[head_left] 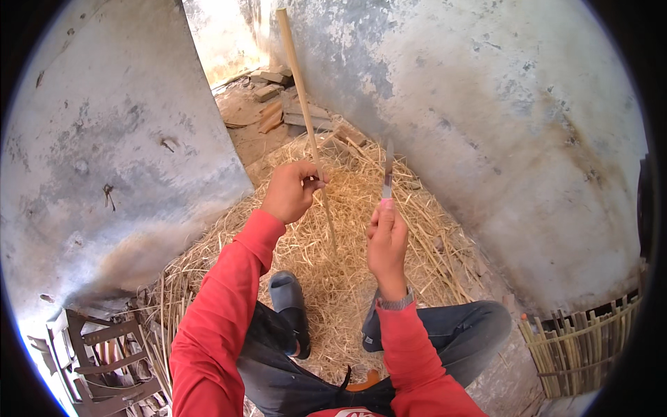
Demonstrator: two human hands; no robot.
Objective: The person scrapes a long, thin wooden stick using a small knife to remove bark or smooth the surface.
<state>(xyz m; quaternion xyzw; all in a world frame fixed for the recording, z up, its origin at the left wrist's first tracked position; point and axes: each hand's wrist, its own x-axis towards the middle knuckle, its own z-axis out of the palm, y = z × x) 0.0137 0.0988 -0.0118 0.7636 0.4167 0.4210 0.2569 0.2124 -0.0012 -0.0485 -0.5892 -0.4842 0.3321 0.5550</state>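
My left hand (pixel 290 190) is closed in a pinch around a long pale strip of split bamboo (pixel 299 80). The strip stands nearly upright, its wider end at the top and its thin end hanging below my fingers. In my right hand (pixel 388 240) I grip a knife by its pink handle (pixel 387 203), with the narrow metal blade (pixel 388 167) pointing up. Blade and strip are apart, the knife standing to the right of the strip. A heap of straw-coloured shavings (pixel 347 292) covers the floor beneath both hands.
Weathered plaster walls rise at left (pixel 125 125) and right (pixel 486 139). Bricks (pixel 267 90) and rubble lie in the gap between them. A slatted bamboo basket (pixel 580 347) stands at lower right, a dark wooden frame (pixel 104 354) at lower left. My slippered foot (pixel 287 295) rests on the shavings.
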